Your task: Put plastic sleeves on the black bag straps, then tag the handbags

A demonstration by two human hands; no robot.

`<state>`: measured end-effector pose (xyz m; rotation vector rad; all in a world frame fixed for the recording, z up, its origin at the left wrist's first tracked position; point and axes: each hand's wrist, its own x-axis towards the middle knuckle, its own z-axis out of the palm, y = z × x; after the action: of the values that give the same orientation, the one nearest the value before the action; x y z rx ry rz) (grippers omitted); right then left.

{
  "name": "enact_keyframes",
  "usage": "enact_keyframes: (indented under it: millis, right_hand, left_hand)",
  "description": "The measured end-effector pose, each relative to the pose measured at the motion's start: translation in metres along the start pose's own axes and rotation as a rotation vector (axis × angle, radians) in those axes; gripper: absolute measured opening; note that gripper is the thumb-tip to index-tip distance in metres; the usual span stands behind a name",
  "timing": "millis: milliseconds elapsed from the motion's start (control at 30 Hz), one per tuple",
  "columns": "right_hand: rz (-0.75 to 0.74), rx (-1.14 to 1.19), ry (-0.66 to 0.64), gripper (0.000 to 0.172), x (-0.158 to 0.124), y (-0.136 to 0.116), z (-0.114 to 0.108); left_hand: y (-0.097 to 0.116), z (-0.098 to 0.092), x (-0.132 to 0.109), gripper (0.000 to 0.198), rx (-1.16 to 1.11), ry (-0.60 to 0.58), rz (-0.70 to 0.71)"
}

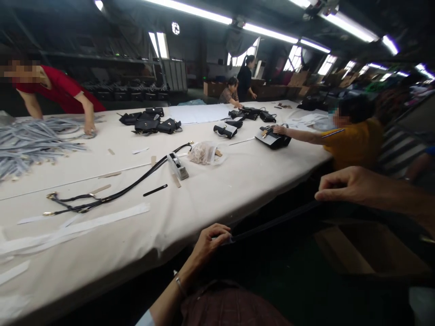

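My left hand is closed in a pinch on one end of a long dark strap, just off the near edge of the white table. The strap runs taut up to my right hand, whose fingers are curled over its other end at the right. Both hands hang over the dark gap beside the table. On the table near me lie black bag straps with gold clasps, a tape dispenser and a clear bag of small parts.
A person in yellow at the right edge touches a black bag. A person in red leans over grey straps at the left. More black bags lie farther back. A cardboard box sits below.
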<state>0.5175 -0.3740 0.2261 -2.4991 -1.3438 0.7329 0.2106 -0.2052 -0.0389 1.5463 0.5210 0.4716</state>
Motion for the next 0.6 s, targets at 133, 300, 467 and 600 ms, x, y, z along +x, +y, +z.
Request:
enact_keyframes:
  millis: [133, 300, 467, 600]
  right_hand:
    - [-0.089, 0.004, 0.104, 0.037, -0.030, 0.029, 0.002]
    - [-0.218, 0.050, 0.251, 0.029, -0.046, 0.058, 0.028]
    - [-0.286, 0.155, 0.252, 0.026, -0.042, 0.084, 0.048]
    - [-0.203, 0.293, 0.168, 0.027, -0.049, 0.126, 0.051]
  left_hand:
    - [0.038, 0.066, 0.041, 0.038, -0.051, -0.071, 0.075]
    - [0.093, 0.158, 0.075, 0.042, -0.003, -0.190, 0.218]
    - [0.105, 0.227, 0.082, 0.051, -0.089, -0.147, 0.212]
    - [0.084, 0.235, 0.085, 0.054, -0.058, -0.034, 0.190]
